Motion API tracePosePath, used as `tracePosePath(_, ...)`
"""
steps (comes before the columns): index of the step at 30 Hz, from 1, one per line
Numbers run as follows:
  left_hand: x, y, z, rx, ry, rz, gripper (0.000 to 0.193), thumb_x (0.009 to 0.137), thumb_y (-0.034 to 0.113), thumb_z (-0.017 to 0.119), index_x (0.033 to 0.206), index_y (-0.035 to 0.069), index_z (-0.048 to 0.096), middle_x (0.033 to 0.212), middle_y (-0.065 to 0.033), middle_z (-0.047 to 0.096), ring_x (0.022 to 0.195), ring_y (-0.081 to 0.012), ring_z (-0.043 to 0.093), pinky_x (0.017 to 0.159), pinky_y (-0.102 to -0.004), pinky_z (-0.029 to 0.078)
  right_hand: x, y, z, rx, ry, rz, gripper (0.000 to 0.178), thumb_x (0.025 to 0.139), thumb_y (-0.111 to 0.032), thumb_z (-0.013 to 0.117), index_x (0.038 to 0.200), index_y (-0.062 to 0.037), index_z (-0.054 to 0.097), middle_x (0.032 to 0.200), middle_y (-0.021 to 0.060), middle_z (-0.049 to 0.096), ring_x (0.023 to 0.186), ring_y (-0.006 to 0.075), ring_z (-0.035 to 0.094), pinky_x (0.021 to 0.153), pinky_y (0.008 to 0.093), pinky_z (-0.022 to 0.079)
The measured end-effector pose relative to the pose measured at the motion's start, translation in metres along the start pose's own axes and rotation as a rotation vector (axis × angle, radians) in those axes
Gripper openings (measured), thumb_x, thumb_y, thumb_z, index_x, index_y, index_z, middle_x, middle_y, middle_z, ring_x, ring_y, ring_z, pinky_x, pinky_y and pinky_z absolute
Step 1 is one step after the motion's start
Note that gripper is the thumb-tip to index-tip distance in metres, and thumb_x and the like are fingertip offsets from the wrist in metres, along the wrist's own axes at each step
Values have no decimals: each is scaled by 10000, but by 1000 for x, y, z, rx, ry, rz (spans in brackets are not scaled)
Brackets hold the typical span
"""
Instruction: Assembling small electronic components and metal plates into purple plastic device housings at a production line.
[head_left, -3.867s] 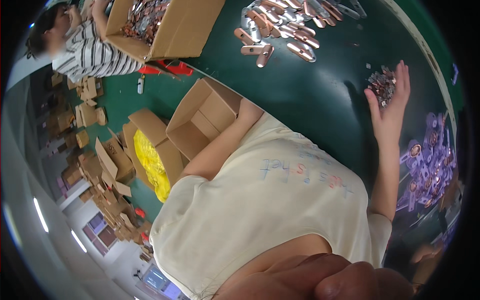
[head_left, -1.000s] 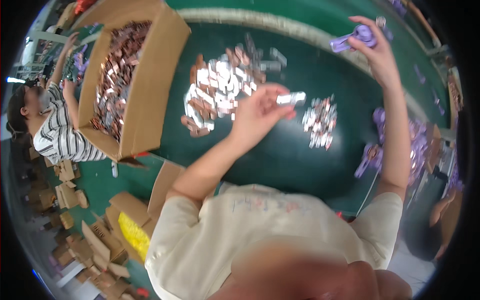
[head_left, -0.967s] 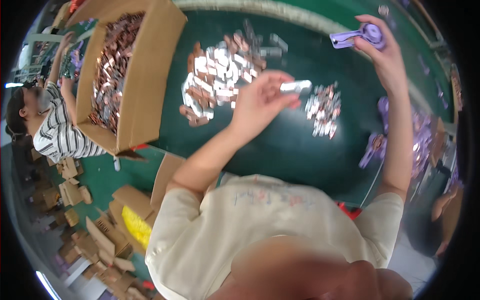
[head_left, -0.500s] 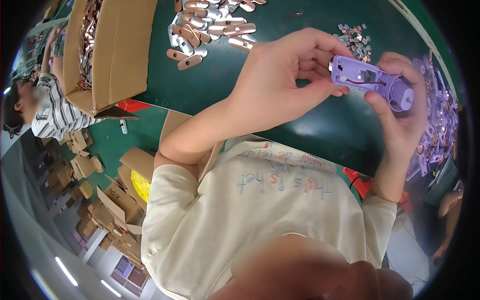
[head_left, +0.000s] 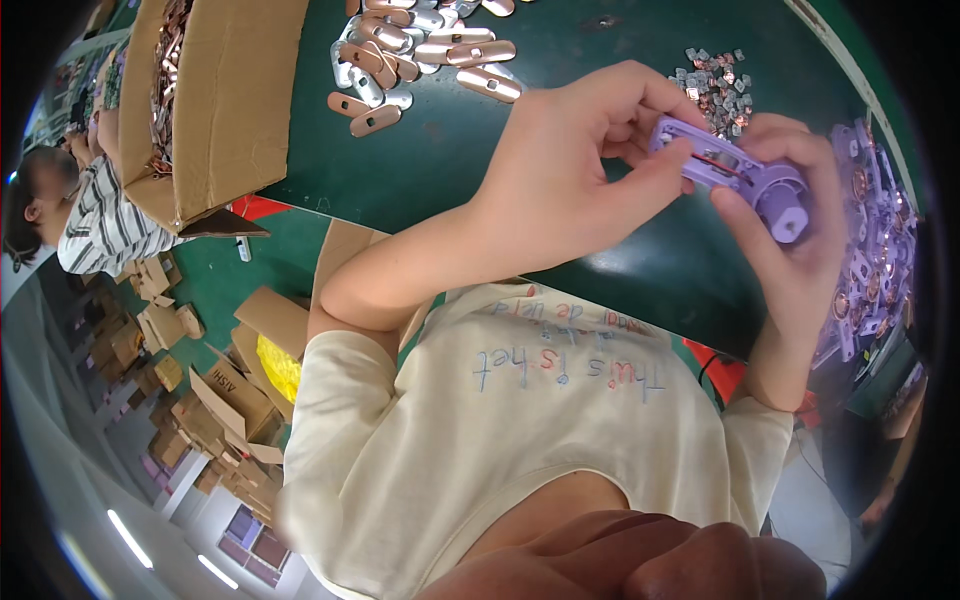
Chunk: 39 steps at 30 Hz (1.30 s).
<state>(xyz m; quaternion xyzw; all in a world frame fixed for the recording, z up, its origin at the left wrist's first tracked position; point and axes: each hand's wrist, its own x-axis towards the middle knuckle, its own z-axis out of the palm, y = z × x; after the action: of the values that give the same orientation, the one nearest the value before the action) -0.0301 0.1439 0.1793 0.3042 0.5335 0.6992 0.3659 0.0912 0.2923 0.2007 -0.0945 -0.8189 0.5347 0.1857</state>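
Above the table, a purple plastic housing (head_left: 775, 195) is held between my two hands. It has a long hollow handle part and a round collar at one end, with a red wire running inside. My left hand (head_left: 575, 165) is closed on the handle end, its thumb pressing into the open side and its fingers partly hidden behind. Around the collar end wraps my right hand (head_left: 810, 210), thumb below and fingers above. Just beyond the housing lies a pile of small clear and coppery pieces (head_left: 722, 85).
Rounded metal plates (head_left: 470, 50), silver and copper-coloured, lie heaped on the dark green table (head_left: 410, 165). A cardboard box (head_left: 235, 110) of metal parts stands at left. Purple parts (head_left: 870, 250) are piled at right. A person in a striped shirt (head_left: 115, 220) is at far left.
The housing has tilted and shifted slightly left and down at its collar end. My left thumb has moved from the housing's edge onto its open side.
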Motion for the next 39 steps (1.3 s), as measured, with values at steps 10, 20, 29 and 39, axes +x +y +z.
tracePosePath(10, 1, -25, -12, 542, 114, 74, 182, 778, 78, 675, 907, 6, 569, 791, -46, 575, 687, -93, 575, 624, -217, 477, 5, 12, 19, 6, 45, 274, 232, 730, 9, 700, 906, -18, 550, 816, -6, 571, 713, 47, 499, 637, 171, 407)
tracePosePath(20, 15, -8, -97, 1318, -112, 372, 160, 716, 94, 646, 859, 31, 614, 889, -67, 555, 874, -266, 527, 770, -350, 439, 247, 163, -87, 162, 354, 302, 193, 799, -186, 655, 704, -35, 580, 622, 35, 514, 580, 118, 503, 573, 220, 431)
tracePosePath(29, 17, -12, -89, 1273, -190, 207, 60, 726, 56, 625, 762, 31, 585, 793, -76, 549, 836, -253, 545, 721, -351, 454, 121, 81, -21, -396, -332, -20, 124, 783, -87, 628, 881, -14, 611, 783, 65, 608, 741, 133, 584, 668, 268, 461)
tracePosePath(39, 11, -4, -85, 1276, -198, 222, 236, 676, 106, 712, 845, 33, 563, 784, -78, 549, 763, -259, 544, 661, -357, 440, 80, 75, -13, -690, -226, -56, 123, 743, -11, 601, 834, 3, 519, 777, 124, 539, 724, 282, 566, 657, 344, 456)
